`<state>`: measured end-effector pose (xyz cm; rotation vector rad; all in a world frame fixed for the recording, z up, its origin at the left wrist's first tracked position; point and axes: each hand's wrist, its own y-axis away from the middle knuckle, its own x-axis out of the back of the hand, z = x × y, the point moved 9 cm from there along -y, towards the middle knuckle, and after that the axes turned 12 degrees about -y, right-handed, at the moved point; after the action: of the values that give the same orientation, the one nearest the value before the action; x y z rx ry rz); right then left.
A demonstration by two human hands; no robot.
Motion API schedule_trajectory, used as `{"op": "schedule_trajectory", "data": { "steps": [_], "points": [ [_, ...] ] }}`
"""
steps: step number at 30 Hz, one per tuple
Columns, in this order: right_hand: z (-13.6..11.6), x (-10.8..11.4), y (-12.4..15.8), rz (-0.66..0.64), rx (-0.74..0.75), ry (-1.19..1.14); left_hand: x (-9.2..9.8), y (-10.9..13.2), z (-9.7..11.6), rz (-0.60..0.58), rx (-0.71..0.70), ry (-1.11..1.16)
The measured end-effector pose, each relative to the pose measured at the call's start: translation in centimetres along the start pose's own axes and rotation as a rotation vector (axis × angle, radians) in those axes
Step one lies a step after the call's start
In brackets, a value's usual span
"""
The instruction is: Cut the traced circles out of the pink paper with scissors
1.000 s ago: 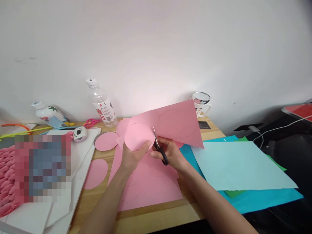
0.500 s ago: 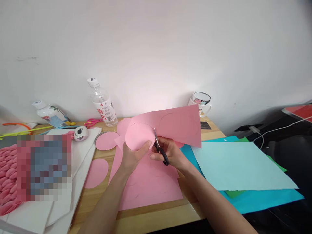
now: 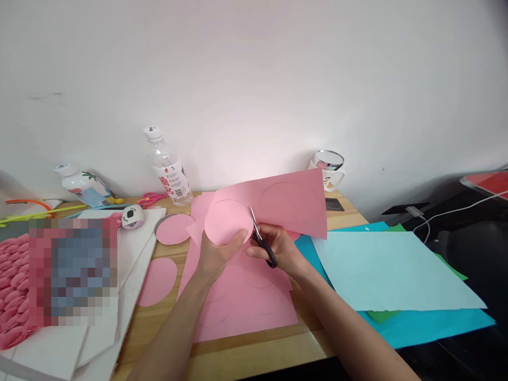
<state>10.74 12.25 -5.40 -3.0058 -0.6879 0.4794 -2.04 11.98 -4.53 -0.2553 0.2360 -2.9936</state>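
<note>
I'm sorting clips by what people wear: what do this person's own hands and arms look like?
The left hand and right hand are ungloved. The left forearm and right forearm are bare, with no sleeves in view. No watch, bracelet or ring shows, though both hands are partly hidden.

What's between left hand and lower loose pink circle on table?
Head view: bare wooden table beside the circle, then pink paper nearer the left hand.
</note>
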Motion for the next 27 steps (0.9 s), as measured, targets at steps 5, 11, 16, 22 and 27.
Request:
{"op": "schedule_trajectory", "data": {
  "steps": [5, 11, 16, 22, 27],
  "points": [
    [-0.11, -0.03, 0.04, -0.011, 0.015, 0.002, 0.15, 0.03, -0.02, 0.010, 0.011, 0.010],
    [0.10, 0.15, 0.10, -0.010, 0.007, 0.011, 0.28, -0.05, -0.10, 0.032, 0.025, 0.038],
    [0.09, 0.22, 0.14, 0.009, 0.000, 0.045, 0.73, 0.00, -0.47, 0.081, 0.086, 0.049],
    [-0.06, 0.12, 0.11, 0.026, -0.006, 0.073, 0.87, 0.02, -0.12, 0.089, 0.075, 0.023],
    [0.34, 0.19, 0.11, 0.023, -0.020, 0.066, 0.95, 0.02, -0.04, 0.092, 0.071, 0.006]
  ]
}}
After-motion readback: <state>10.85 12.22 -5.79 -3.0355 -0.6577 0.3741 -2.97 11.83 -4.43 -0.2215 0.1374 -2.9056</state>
